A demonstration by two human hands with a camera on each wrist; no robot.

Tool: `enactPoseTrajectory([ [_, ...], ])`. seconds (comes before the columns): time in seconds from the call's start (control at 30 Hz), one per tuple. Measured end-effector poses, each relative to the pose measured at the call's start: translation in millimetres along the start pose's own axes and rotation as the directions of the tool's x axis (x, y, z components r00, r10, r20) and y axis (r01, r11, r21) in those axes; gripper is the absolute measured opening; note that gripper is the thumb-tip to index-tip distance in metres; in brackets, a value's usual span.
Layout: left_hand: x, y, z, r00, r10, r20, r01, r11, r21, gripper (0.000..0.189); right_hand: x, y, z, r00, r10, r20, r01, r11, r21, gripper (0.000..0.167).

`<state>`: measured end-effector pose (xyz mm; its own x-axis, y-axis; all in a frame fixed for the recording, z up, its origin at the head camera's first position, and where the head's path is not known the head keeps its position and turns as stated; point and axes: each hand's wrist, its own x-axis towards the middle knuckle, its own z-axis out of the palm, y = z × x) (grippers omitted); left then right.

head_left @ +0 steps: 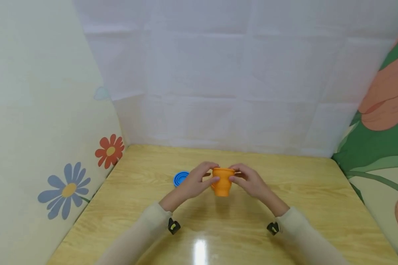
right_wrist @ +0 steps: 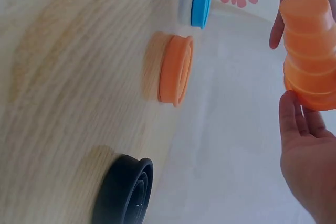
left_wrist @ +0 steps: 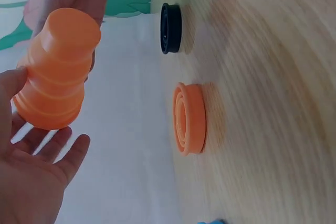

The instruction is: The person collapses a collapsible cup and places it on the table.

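Note:
An orange collapsible cup, pulled out to its full ribbed height, is up off the table between both hands. My left hand pinches it near the rim from the left, thumb on the near side. From the right, my right hand grips the same upper part with thumb and fingers. In the left wrist view the cup shows its stepped rings and narrow base. A second orange cup, folded flat, lies on the table beyond the hands.
A flat blue cup lies left of the hands on the wooden table. A flat black cup is on the right side. White sheeting hangs behind, with flower-patterned panels at the sides.

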<state>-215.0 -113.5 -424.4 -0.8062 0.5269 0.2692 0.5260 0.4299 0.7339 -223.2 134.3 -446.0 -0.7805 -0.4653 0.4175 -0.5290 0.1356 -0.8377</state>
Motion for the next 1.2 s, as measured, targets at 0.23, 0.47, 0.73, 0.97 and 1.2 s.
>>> enactPoseTrajectory([
  [0.23, -11.9, 9.7, 2.6, 0.999, -0.047, -0.009, 0.046, 0.998, -0.048, 0.031, -17.6, -12, -1, 0.993, 0.036, 0.113, -0.034, 0.999, -0.014, 0.022],
  [0.47, -21.6, 13.6, 12.2, 0.999, -0.05, 0.006, 0.05, 0.998, -0.047, 0.026, -35.2, -12, -1, 0.989, 0.016, 0.144, -0.012, 1.0, -0.026, 0.021],
  [0.73, -29.7, 14.2, 22.1, 0.999, -0.046, 0.024, 0.047, 0.998, -0.034, 0.023, -48.2, -8, 6, 0.991, -0.023, 0.135, 0.032, 0.997, -0.064, 0.02],
  [0.97, -31.4, 15.4, 26.6, 0.998, -0.055, 0.035, 0.057, 0.998, -0.04, 0.021, -53.7, -4, 7, 0.991, -0.032, 0.131, 0.042, 0.996, -0.074, 0.015],
  [1.2, -34.6, 14.2, 32.3, 0.998, -0.036, 0.043, 0.037, 0.998, -0.043, 0.016, -58.6, 1, 8, 0.987, -0.096, 0.127, 0.107, 0.991, -0.082, 0.015],
])
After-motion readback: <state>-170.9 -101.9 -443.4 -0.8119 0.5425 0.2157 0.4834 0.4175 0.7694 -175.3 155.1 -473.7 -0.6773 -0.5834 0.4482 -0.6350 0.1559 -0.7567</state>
